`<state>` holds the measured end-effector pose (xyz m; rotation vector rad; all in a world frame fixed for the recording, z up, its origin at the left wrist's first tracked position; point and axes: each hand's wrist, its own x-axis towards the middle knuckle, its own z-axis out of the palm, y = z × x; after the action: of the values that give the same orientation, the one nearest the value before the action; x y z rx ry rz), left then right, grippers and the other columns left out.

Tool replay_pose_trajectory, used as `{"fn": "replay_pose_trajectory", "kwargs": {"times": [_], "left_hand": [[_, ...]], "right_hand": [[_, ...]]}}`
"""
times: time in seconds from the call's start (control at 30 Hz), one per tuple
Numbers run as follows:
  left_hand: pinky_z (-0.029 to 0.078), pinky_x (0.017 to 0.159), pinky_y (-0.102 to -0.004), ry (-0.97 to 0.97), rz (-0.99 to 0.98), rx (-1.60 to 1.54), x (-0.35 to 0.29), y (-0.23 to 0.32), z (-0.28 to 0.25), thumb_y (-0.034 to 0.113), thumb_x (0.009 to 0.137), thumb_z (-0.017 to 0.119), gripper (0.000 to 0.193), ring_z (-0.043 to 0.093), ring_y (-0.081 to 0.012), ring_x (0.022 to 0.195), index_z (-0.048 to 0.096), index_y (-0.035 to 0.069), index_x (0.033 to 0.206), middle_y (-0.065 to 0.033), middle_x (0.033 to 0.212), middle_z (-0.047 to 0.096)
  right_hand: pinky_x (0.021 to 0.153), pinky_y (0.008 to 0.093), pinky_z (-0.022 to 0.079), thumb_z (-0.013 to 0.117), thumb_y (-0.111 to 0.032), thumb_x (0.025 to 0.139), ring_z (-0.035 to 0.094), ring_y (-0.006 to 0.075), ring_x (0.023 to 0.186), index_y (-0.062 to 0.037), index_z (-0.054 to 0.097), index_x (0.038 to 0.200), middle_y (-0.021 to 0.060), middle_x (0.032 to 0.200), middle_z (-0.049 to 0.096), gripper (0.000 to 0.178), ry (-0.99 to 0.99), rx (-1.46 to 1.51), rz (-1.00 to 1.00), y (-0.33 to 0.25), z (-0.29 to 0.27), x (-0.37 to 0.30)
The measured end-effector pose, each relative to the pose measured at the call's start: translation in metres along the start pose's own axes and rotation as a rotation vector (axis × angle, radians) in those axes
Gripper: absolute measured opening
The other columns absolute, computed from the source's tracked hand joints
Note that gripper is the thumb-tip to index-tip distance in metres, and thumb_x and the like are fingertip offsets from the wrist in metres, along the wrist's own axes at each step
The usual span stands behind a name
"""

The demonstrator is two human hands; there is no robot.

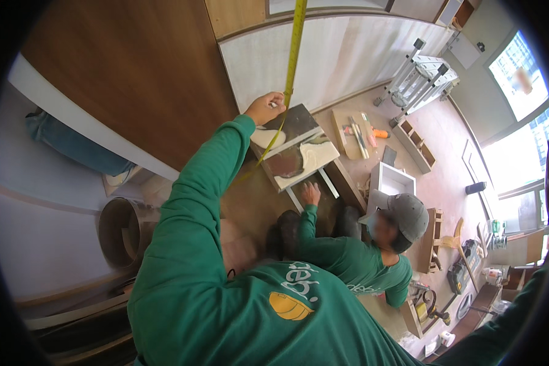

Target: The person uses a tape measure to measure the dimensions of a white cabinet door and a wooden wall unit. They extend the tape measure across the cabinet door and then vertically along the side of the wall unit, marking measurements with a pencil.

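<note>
My left hand (266, 108) is stretched forward in a green sleeve, its fingers pinched at the edge of a yellow tape measure blade (294, 46). The blade runs from the top edge past my fingers, then slants down to the left. Below the hand stands a low wooden box-like unit (341, 177), topped with dark and cream-coated panels (318, 160). Of my right arm only the dark green sleeve (500, 329) shows at the lower right; the hand is out of sight.
A co-worker in a grey cap (409, 219) sits close by, one hand (311, 193) beside the unit. A brown panel (128, 67) rises on the left. Further right are a folded metal ladder (418, 82), a white open box (396, 180), wooden trays and tools on the floor.
</note>
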<state>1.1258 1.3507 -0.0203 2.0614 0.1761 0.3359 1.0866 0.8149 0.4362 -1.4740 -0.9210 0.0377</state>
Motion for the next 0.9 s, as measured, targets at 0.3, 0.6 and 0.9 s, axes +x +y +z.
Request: {"fn": "replay_pose_trajectory", "kwargs": {"times": [0.3,0.6,0.9], "left_hand": [[0.048,0.094,-0.0359,-0.018,-0.052,-0.129,-0.025,0.000,0.076,0.040,0.086,0.075,0.073,0.058,-0.0233,0.112,0.042,0.002,0.139,-0.0139,0.121,0.062],[0.028,0.114,-0.0383,-0.763,-0.111,-0.947,-0.201,0.109,0.141,0.073,0.095,0.020,0.091,0.051,-0.0238,0.127,0.060,-0.003,0.125,-0.0152,0.128,0.060],[0.047,0.090,-0.0342,-0.581,-0.203,-0.518,-0.303,0.152,0.075,0.052,0.087,0.067,0.054,0.064,-0.0174,0.095,0.070,0.002,0.109,-0.0074,0.100,0.070]], "right_hand": [[0.059,0.0280,0.052,0.049,-0.023,0.097,0.060,0.0157,0.071,-0.0014,0.057,0.120,0.0089,0.083,0.062,0.033,-0.066,-0.112,0.104,0.114,0.113,-0.107],[0.060,0.0274,0.053,0.051,-0.019,0.095,0.061,0.0163,0.073,-0.0007,0.060,0.117,0.0100,0.084,0.063,0.030,-0.065,-0.197,0.079,0.106,0.092,-0.143],[0.061,0.0268,0.054,0.052,-0.015,0.093,0.063,0.0169,0.076,0.0000,0.062,0.113,0.0111,0.085,0.064,0.027,0.045,-0.411,0.083,0.055,0.015,-0.159]]}}
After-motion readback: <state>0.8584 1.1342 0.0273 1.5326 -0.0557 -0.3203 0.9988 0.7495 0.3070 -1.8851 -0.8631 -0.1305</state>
